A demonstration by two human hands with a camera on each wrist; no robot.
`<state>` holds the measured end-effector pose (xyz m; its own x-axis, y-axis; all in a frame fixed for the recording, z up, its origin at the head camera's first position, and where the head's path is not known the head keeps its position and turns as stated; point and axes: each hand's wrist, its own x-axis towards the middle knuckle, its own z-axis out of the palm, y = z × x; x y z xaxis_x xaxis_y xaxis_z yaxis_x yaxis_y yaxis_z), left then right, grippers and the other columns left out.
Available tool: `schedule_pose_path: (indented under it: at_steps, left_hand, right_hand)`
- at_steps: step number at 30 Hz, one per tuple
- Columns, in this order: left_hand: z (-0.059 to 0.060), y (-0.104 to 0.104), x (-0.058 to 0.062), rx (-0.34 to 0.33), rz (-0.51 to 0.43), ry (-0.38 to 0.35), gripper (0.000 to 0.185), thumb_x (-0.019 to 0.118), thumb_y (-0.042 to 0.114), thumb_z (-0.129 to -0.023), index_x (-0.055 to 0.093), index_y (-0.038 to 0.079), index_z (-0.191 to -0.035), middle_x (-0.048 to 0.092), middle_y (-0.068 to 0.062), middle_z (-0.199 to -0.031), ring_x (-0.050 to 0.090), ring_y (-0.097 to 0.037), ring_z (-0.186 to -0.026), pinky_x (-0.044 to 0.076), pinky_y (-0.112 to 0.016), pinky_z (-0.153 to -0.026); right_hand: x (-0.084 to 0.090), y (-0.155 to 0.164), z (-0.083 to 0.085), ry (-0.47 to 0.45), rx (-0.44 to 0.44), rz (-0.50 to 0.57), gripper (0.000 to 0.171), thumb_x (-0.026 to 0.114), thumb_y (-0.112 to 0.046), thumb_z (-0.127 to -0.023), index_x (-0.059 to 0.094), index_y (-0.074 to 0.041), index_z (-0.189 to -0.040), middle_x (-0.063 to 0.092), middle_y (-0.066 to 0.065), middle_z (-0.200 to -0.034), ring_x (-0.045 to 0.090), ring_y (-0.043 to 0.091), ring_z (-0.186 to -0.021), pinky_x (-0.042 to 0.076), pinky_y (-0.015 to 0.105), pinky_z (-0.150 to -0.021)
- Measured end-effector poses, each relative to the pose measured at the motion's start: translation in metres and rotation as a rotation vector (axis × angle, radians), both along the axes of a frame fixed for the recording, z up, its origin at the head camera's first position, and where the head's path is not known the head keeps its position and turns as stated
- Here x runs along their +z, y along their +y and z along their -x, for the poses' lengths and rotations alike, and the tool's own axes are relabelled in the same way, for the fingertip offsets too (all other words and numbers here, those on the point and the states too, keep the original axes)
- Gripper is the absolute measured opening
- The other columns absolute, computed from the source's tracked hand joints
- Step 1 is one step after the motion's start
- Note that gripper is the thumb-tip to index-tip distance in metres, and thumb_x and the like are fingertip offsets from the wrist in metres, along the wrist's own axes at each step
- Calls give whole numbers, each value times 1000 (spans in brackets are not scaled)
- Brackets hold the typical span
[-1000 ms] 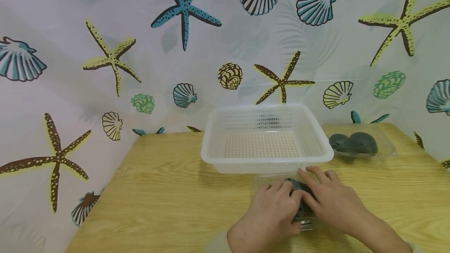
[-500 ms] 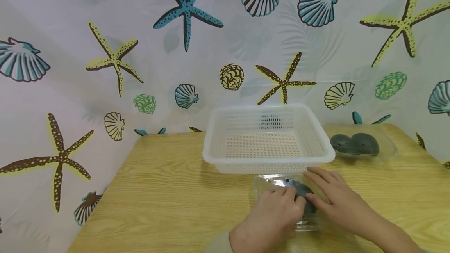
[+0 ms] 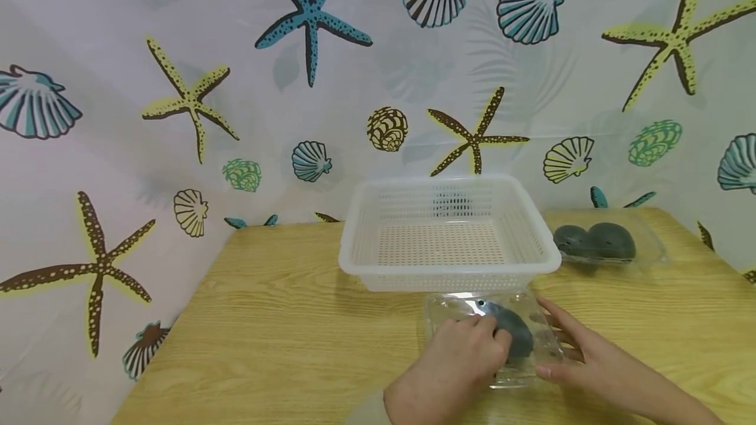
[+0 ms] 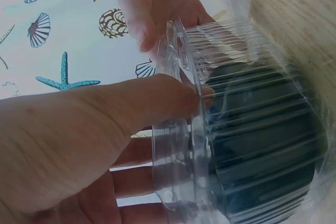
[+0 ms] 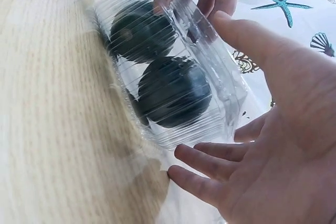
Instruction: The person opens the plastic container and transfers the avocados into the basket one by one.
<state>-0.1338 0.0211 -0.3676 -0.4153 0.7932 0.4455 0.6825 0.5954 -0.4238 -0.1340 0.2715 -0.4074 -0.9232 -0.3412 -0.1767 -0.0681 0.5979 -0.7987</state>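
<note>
A clear plastic clamshell box [image 3: 440,310] with dark green, round fruits [image 5: 176,92] inside sits on the table in front of the basket. Its lid lies down over them. My left hand [image 3: 457,359] grips the near left side of the box, the thumb [image 4: 168,95] over the rim seam and the other fingers across the lid. On the right, my right hand [image 3: 575,353] is spread around the end of the box, thumb near the rim and fingertips [image 5: 184,153] close along the side wall. Part of the lid is hidden under my left hand.
Behind the box stands a white perforated plastic basket [image 3: 449,275]. A second clear box [image 3: 650,241] with dark round fruits lies to the right of the basket. Wooden table [image 3: 266,333] extends to the left, and a curtain with shells and starfish [image 3: 354,84] hangs behind.
My right hand has moved off the lid to the right end of the box, its fingers spreading. My left fingers have drawn back slightly toward me, showing more of the lid.
</note>
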Motion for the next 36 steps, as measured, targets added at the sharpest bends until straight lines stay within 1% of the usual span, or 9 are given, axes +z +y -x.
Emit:
schedule_pose_path:
  at_steps: [5, 9, 12, 18, 23, 26, 29, 33, 36]
  left_hand:
    - [2, -1, -1, -30, -3, 38, 7, 73, 22, -81, 66, 25, -79, 63, 11, -76, 61, -4, -67, 47, -19, -51]
    - [3, -1, 3, -38, 27, -10, 5, 72, 22, -83, 69, 24, -82, 66, 10, -78, 62, -4, -71, 49, -19, -53]
    - [3, -1, 5, -36, 58, -47, 3, 71, 22, -86, 70, 24, -84, 67, 10, -80, 63, -4, -71, 49, -19, -51]
    - [4, -1, 6, -31, 115, -74, 2, 71, 23, -87, 69, 23, -88, 68, 11, -81, 62, -4, -69, 47, -19, -48]
    - [5, -3, 7, -62, 115, -28, 5, 71, 21, -85, 68, 25, -82, 66, 13, -75, 60, -2, -64, 45, -16, -48]
    - [7, -4, 8, -83, 117, -11, 7, 71, 21, -84, 67, 25, -80, 65, 13, -73, 59, 0, -63, 44, -14, -50]
    - [8, -6, 10, -92, 129, -45, 8, 71, 20, -85, 67, 25, -80, 65, 14, -73, 59, 1, -64, 44, -13, -51]
    - [9, -7, 14, -99, 139, -130, 9, 71, 20, -86, 68, 26, -80, 65, 13, -73, 59, 1, -63, 43, -13, -51]
    - [9, -8, 15, -105, 119, -132, 14, 73, 20, -84, 67, 27, -74, 64, 14, -71, 58, 0, -61, 42, -14, -51]
  right_hand:
    - [-7, -2, -2, 0, -14, -56, 100, 66, -38, -93, -6, -23, -160, 2, 31, -163, 21, 62, -140, 39, 74, -97]
    - [-10, -4, -3, -35, -30, -61, 100, 64, -41, -95, -12, -28, -159, -5, 30, -163, 9, 65, -141, 31, 81, -95]
    - [-11, -5, -3, -58, -39, -58, 101, 62, -43, -95, -15, -31, -158, -7, 30, -162, 6, 65, -141, 28, 83, -94]
    - [-13, -6, -4, -59, -42, -77, 104, 63, -43, -94, -20, -33, -156, -8, 32, -162, 7, 66, -140, 29, 83, -93]
    - [-13, -5, -4, -114, -35, -62, 102, 59, -44, -97, -19, -22, -157, -11, 32, -161, 2, 65, -141, 26, 82, -97]
    - [-12, -5, -4, -116, -17, -46, 98, 56, -42, -98, -18, -18, -158, -11, 32, -161, 0, 64, -141, 25, 82, -99]
    - [-12, -6, -4, -138, -4, -9, 98, 55, -40, -98, -21, -19, -157, -15, 30, -161, -3, 63, -142, 20, 82, -101]
    - [-9, -6, -5, -211, 8, 59, 97, 54, -38, -100, -24, -23, -156, -22, 25, -161, -10, 60, -143, 9, 82, -104]
    - [-7, -6, -6, -276, 12, 130, 95, 53, -34, -101, -25, -28, -155, -29, 19, -161, -17, 57, -144, -3, 80, -105]
